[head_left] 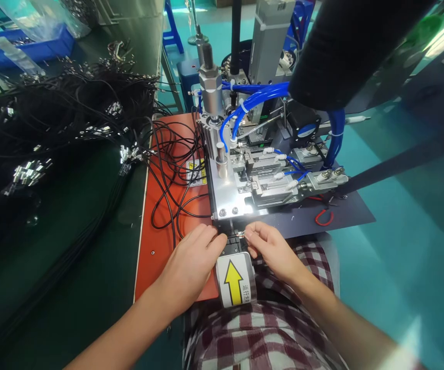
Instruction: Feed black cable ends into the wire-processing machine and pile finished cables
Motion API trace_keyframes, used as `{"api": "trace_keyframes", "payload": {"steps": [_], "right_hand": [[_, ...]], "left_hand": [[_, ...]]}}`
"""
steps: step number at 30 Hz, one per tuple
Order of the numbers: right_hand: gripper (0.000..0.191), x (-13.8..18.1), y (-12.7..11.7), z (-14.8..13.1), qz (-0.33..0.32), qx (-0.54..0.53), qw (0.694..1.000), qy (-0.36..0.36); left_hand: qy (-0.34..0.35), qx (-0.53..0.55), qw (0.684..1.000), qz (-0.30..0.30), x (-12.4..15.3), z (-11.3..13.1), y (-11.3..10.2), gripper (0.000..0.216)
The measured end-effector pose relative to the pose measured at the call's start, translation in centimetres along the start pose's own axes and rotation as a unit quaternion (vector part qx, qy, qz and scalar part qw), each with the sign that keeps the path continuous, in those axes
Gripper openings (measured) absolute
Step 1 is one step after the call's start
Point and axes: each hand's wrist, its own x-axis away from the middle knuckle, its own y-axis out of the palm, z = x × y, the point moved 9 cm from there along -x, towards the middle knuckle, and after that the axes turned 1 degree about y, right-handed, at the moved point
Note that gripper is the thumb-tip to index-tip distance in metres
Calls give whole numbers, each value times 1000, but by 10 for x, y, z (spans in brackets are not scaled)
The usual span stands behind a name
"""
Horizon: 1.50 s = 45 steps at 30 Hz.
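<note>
My left hand [193, 259] rests on the orange mat [156, 246], its fingers closed against the black block [229, 241] at the front of the small metal machine [253, 174]. My right hand [270, 246] pinches a small metal connector tip [241, 235] between thumb and forefinger, right at the block's front edge. A thin black cable [171, 205] loops across the mat toward my left hand. Below both hands sits a white label with a yellow arrow [234, 280].
A big tangle of black cables with metal ends [52, 128] covers the dark green bench on the left. Blue air hoses [253, 97] and a silver cylinder [210, 87] rise from the machine. A blue bin [33, 43] stands far left. A red wire loop [324, 218] lies on the right.
</note>
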Motion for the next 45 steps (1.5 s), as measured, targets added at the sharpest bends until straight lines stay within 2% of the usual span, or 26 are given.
{"api": "trace_keyframes", "payload": {"steps": [9,17,22,26,31,34,36,40,45], "right_hand": [[34,1,0,3,-10,-19,1000,11],[25,4,-10,-8,86,51,994,-40],[20,5,-12,-6,109,70,990,-57],[19,5,-11,-7,121,57,990,-41],[22,-3,-1,7,68,-94,992,55],[27,-5,3,10,30,-111,990,80],[30,-4,3,9,18,-108,991,80],[35,0,-1,3,36,-89,994,45],[33,-2,-3,0,56,-41,998,2]], "left_hand": [[0,-2,1000,3,-2,2,-5,27],[18,-10,1000,1,-3,10,1,31],[34,-4,999,30,-6,15,-1,28],[31,-2,999,29,-4,16,0,29],[19,1,1000,15,-2,16,3,32],[17,28,999,25,-3,15,1,31],[15,57,997,40,-4,14,-1,31],[11,96,993,68,-4,11,-4,32],[13,101,993,68,-4,10,-4,33]]}}
